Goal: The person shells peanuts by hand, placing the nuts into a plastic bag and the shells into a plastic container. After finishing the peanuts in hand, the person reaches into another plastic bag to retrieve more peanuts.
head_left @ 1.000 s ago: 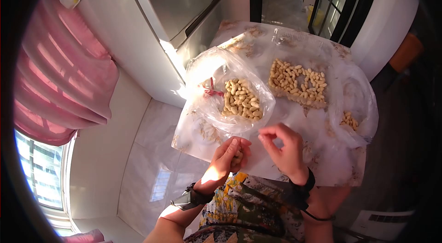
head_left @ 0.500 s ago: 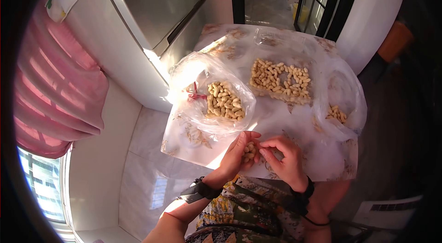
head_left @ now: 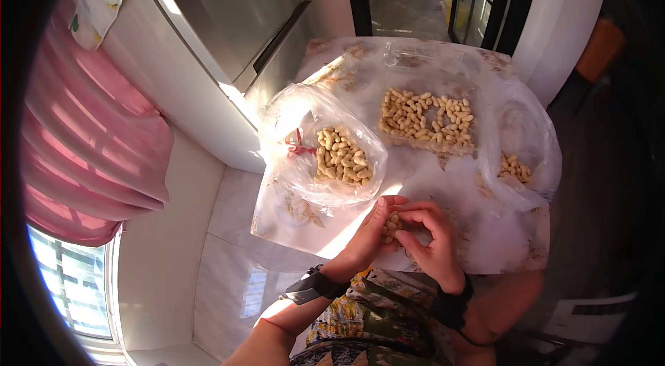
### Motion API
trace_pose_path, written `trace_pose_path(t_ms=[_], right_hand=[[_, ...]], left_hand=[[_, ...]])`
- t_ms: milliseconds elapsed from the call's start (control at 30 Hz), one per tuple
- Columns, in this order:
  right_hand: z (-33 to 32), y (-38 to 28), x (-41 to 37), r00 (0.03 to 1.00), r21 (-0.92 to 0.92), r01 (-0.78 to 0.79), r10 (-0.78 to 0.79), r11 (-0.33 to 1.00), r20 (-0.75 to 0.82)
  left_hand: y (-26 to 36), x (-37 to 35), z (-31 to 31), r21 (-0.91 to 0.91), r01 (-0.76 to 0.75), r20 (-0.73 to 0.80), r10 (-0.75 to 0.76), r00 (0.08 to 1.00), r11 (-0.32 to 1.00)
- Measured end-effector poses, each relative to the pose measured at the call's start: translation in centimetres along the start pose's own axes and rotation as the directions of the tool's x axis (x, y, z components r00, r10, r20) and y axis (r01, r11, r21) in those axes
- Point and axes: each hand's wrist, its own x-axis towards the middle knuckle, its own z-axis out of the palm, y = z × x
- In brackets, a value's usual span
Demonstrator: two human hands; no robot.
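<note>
Beside a grey-fronted refrigerator point(head_left: 239, 12) stands a table point(head_left: 495, 241) with a flower-patterned top. On it, a clear plastic bag point(head_left: 287, 168) at left holds a heap of unshelled peanuts point(head_left: 341, 156); a second clear bag point(head_left: 535, 137) at right holds fewer. Between them sits a clear clamshell container point(head_left: 433, 114), lid open, spread with more. By the near edge, the left hand point(head_left: 367, 234) cups several peanuts; the right hand point(head_left: 435, 240) bends thumb and fingers against them, though I cannot tell whether it pinches one.
</note>
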Motion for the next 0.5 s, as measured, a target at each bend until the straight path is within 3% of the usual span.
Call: trace_pose_path(t_ms=[133, 300, 333, 500], right_hand=[[-0.1, -0.2, 0.0, 0.999, -0.109, 0.028, -0.026, 0.994, 0.018], [-0.2, -0.2, -0.2, 1.000, -0.005, -0.028, 0.028, 1.000, 0.005], [-0.2, -0.1, -0.3, 0.999, 0.019, -0.036, 0.036, 0.999, 0.005], [-0.5, -0.7, 0.1, 0.999, -0.068, 0.041, -0.040, 0.997, 0.019]], left_hand=[[0.1, 0.2, 0.1, 0.013, -0.012, -0.023, 0.012, 1.000, 1.000], [-0.7, 0.8, -1.5, -0.259, -0.004, 0.126, 0.038, 0.991, 0.966], [-0.8, 0.7, -1.4, -0.295, 0.031, 0.099, -0.002, 0.995, 0.955], [-1.2, 1.0, -1.9, -0.400, 0.048, 0.181, 0.027, 0.983, 0.915]])
